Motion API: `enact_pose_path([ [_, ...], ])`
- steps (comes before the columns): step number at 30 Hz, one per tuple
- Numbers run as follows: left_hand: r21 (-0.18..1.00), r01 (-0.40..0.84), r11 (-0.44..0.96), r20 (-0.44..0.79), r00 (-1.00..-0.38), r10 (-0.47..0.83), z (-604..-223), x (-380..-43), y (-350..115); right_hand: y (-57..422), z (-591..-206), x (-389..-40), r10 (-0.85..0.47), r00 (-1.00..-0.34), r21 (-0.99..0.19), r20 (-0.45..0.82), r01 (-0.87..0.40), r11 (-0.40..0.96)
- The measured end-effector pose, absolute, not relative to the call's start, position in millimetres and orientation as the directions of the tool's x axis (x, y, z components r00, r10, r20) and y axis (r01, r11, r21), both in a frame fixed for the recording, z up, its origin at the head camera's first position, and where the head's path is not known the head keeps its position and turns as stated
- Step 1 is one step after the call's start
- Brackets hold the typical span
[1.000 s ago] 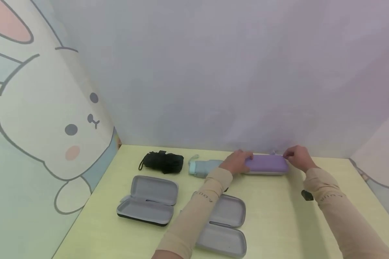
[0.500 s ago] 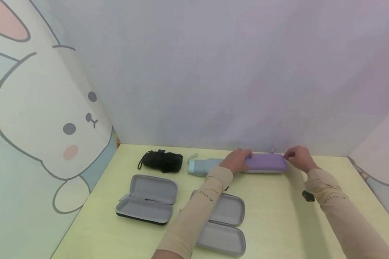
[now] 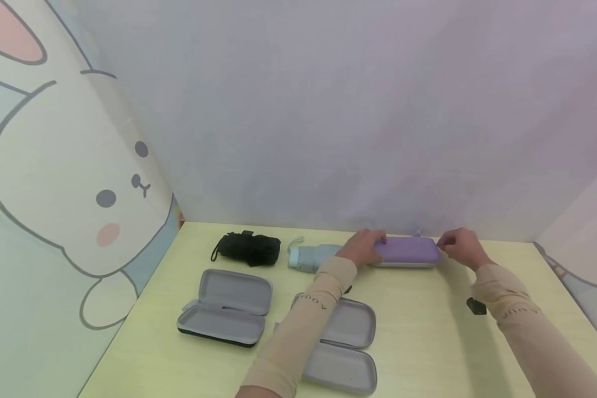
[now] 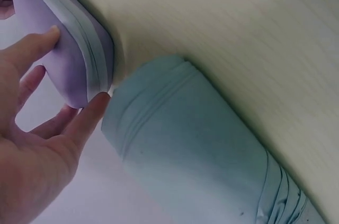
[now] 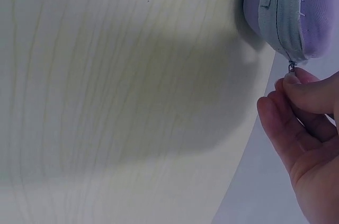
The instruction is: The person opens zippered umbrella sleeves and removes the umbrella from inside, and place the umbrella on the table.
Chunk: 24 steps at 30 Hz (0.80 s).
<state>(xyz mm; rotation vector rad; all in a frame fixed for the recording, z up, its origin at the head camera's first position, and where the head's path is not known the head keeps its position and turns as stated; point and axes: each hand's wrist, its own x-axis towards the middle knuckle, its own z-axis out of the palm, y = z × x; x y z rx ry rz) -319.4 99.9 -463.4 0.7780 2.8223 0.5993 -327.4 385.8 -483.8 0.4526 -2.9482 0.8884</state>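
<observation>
Near the back of the table lies a purple zip case (image 3: 410,250) with a pale zipper band, lid down. My left hand (image 3: 364,247) grips its left end; in the left wrist view the thumb (image 4: 45,44) presses the purple shell while other fingers touch the end. At the opposite end, my right hand (image 3: 461,247) pinches the small metal zipper pull (image 5: 292,67) between thumb and fingertips, at a corner of the band. A light blue folded umbrella (image 4: 190,144) lies beside the left hand, partly behind it in the head view.
A black folded umbrella (image 3: 249,248) lies at the back left. Two grey-lined cases lie opened: one case (image 3: 226,320) at the left, another case (image 3: 345,365) partly under the left sleeve. A small black object (image 3: 476,306) shows beside the right sleeve. A wall stands behind the table.
My right hand has shifted slightly right and toward me at the end of the purple case. The left hand and the case stay in place.
</observation>
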Motion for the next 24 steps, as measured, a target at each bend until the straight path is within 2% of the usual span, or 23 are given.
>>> enact_pose_path([
  [10,0.429,0.458,0.779,-0.031,-0.854,0.519,-465,-323,102,383,-473,-321,-0.276,-0.956,-0.534,0.102,-0.287,0.796],
  [24,0.457,0.443,0.771,-0.026,-0.86,0.51,-465,-320,99,383,-479,-314,-0.256,-0.964,-0.553,0.068,-0.25,0.794],
])
